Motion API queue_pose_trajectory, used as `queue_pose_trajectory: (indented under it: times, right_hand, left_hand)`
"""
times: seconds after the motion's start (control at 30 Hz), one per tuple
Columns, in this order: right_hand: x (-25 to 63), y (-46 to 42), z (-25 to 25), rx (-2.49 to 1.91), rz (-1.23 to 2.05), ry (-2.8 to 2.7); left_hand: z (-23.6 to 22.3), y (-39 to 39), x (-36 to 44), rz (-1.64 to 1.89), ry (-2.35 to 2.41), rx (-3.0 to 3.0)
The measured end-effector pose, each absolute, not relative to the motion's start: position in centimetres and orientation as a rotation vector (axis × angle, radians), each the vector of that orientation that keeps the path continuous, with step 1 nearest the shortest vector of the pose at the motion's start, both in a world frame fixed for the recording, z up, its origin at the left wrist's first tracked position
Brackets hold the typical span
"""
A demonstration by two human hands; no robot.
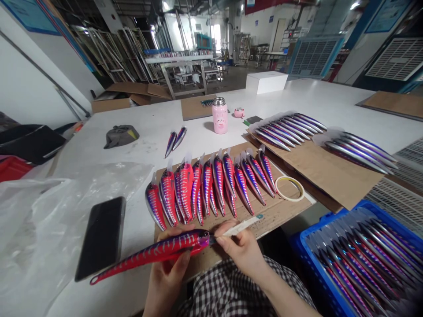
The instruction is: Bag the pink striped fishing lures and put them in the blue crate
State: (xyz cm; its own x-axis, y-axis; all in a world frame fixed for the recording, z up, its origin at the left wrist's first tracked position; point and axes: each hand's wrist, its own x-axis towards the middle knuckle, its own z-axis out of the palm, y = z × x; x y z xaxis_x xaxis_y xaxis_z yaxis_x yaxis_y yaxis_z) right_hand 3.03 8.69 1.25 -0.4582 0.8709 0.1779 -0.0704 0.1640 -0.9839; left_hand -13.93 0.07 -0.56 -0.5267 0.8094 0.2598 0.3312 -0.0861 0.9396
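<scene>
My left hand (173, 266) is closed around a red and purple striped fishing lure (152, 252), whose tail points to the lower left. Its head faces my right hand (239, 246), which grips a slim knife with a pale, wrapped-looking handle (243, 225). The dark tip of that knife meets the lure's head; exactly how they touch is too small to tell. Just beyond my hands, a row of similar lures (207, 187) lies on a brown cardboard sheet (261, 222).
A phone (101, 237) lies left on plastic sheeting (39, 242). A tape roll (290, 189) is at the cardboard's right. Behind stands a pink bottle (220, 116). More lures (287, 127) rest on cardboard at right, and a blue crate (300, 246) holds several more.
</scene>
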Motion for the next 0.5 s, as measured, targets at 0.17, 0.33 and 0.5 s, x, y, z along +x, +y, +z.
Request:
queue_pose_trajectory:
  times: [0.17, 0.33, 0.5]
  right_hand:
    - [2.86, 8.7, 1.32, -0.775, 1.398, -1.611]
    - [2.42, 8.16, 1.04, -0.9, 1.335, -1.579]
    - [2.3, 8.0, 1.08, -0.94, 1.34, -1.509]
  left_hand:
    - [-0.51, -0.09, -14.0, 1.617, 1.837, 1.249]
    - [-0.74, -0.2, -14.08, 1.632, 1.785, 1.264]
    - [-0.56, -0.04, -14.07, 1.619, 1.818, 1.275]
